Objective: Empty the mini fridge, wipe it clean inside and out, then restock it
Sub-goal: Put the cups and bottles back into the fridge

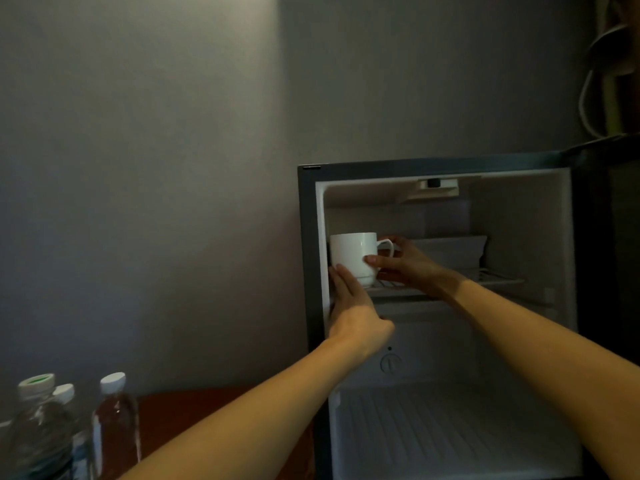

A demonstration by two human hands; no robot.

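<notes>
Here, the mug [351,254]: white, glazed, upright at the left end of the wire shelf [495,277] inside the open mini fridge [308,271], its handle [388,245] turned to the right.
Right hand [408,263]: wraps the handle side, thumb laid across the mug's front, fingers [398,241] curled behind the handle.
Left hand [356,306]: fingers [343,278] straight, lying flat against the mug's lower left side, steadying rather than gripping.
Handling: likely ceramic, so stiff, fairly weighty for its size and breakable; the glaze looks smooth and may be slick if chilled or damp.
Where to hold: the handle, or a full wrap round the body, seems surest, with the other palm under the base; best lifted clear of the shelf wires, not dragged.
Nearby: a pale tray [450,251] sits further back on the same shelf; capped bottles [116,420] stand on the table [207,410] to the left.
</notes>
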